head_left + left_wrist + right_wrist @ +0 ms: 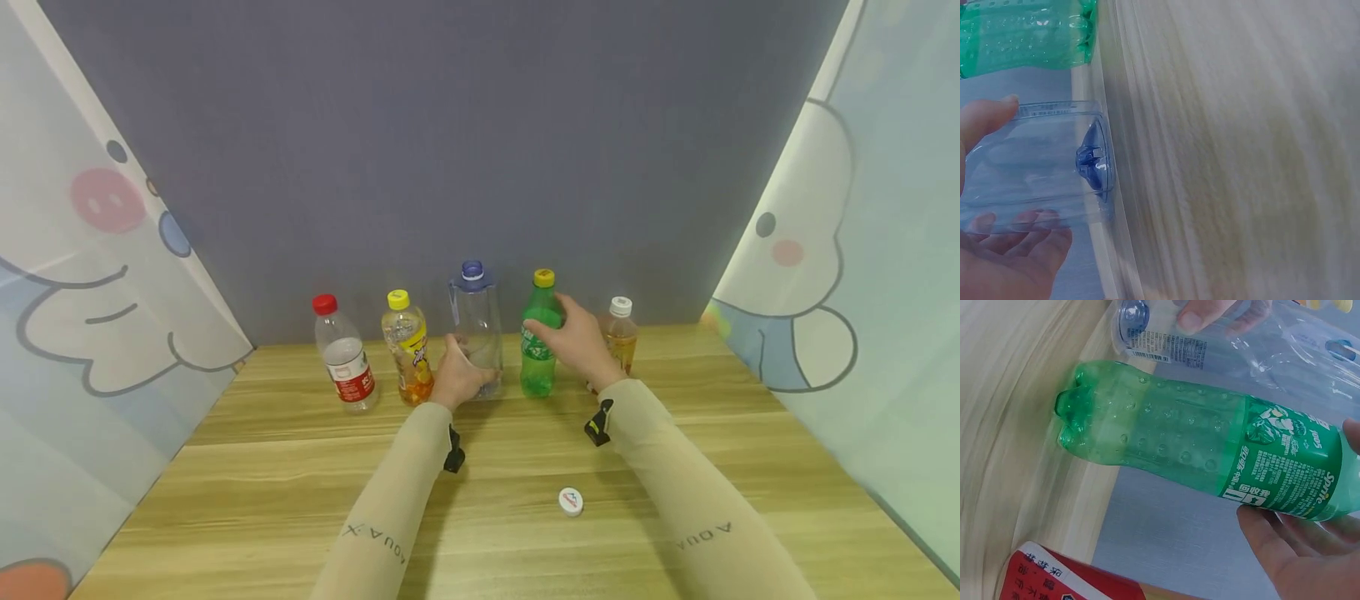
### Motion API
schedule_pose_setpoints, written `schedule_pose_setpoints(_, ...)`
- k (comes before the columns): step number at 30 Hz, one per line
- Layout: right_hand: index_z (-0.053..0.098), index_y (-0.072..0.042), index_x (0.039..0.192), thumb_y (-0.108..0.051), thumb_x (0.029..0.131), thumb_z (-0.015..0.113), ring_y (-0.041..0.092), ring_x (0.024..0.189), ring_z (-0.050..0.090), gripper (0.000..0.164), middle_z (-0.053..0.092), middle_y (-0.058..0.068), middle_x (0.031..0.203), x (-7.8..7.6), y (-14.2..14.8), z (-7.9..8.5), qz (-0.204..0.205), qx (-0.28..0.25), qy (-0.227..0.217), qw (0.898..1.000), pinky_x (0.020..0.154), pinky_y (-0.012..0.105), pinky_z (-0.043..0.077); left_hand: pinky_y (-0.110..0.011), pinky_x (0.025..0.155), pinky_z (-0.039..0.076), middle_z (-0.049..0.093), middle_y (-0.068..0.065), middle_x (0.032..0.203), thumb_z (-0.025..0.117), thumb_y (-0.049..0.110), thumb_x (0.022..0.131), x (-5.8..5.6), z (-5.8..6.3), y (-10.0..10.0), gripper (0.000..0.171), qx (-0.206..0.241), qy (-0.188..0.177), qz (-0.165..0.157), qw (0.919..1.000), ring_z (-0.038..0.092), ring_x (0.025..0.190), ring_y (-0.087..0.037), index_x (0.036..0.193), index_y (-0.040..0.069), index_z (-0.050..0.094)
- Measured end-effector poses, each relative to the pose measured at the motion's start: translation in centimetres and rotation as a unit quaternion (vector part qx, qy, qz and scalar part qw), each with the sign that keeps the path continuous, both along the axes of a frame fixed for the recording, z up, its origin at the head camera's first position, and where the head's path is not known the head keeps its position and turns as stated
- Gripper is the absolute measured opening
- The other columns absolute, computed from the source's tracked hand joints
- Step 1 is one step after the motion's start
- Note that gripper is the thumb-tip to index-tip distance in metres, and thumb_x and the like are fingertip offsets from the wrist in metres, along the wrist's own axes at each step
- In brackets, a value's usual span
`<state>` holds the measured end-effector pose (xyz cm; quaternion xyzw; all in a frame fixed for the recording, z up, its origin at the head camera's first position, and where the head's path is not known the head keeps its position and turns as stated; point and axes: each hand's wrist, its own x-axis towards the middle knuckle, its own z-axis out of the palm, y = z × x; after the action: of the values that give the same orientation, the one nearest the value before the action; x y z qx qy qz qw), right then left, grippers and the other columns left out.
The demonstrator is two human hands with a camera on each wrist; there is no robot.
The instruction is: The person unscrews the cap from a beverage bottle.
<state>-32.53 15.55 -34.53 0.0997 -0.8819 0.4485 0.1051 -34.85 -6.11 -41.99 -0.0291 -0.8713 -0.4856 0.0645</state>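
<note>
My left hand (459, 377) grips the lower part of a large clear plastic bottle (477, 312) with a blue-purple neck. In the left wrist view, the thumb lies along one side of this bottle (1035, 162) and the fingers curl round the other. To its right stands a green Sprite bottle (538, 358) with a yellow cap, some liquid inside. My right hand (581, 340) holds it round the label, thumb on the left and fingers on the right. The right wrist view shows the Sprite bottle's label (1291, 462) between thumb and fingers. Both bottles are upright.
A red-capped bottle (347, 367) and a yellow-capped drink bottle (408, 350) stand left of the clear one. Behind my right hand is a white-capped bottle (621, 333). A loose white cap (571, 502) lies on the wooden table (247, 467), before a grey back panel (450, 133).
</note>
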Motion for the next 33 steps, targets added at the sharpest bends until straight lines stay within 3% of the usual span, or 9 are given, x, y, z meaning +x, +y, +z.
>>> schedule_pose_setpoints(14,0.039,-0.001,0.153,-0.044,0.095,0.069,0.034,0.107,0.066,0.078,0.063,0.02,0.129,-0.2,-0.51,-0.34,-0.009,-0.02,0.012,1.0,0.091,0.048,0.056,-0.05,0.097,0.05,0.054,-0.021,0.138,0.092,0.029,0.073,0.06,-0.43,-0.06,0.094,-0.006,-0.001,0.018,0.9998,0.059,0.115,-0.038,0.143,0.009,0.032)
schedule_pose_setpoints(22,0.046,-0.003,0.148,-0.044,0.095,0.069,0.033,0.102,0.068,0.071,0.067,0.018,0.122,-0.09,-0.81,-0.38,-0.022,-0.023,0.014,0.999,0.089,0.049,0.056,-0.054,0.104,0.046,0.055,-0.024,0.138,0.094,0.033,0.072,0.23,-0.57,0.11,0.101,0.013,-0.004,0.021,0.9997,0.057,0.122,-0.041,0.146,0.008,0.03)
schedule_pose_setpoints(33,0.044,-0.002,0.149,-0.044,0.095,0.069,0.035,0.103,0.068,0.073,0.066,0.019,0.123,0.16,-0.8,-0.21,-0.029,-0.013,0.011,0.999,0.09,0.051,0.055,-0.052,0.103,0.046,0.053,-0.023,0.138,0.093,0.042,0.071,0.42,-0.72,0.04,0.104,-0.006,-0.004,0.018,0.9998,0.056,0.123,-0.039,0.146,0.008,0.03)
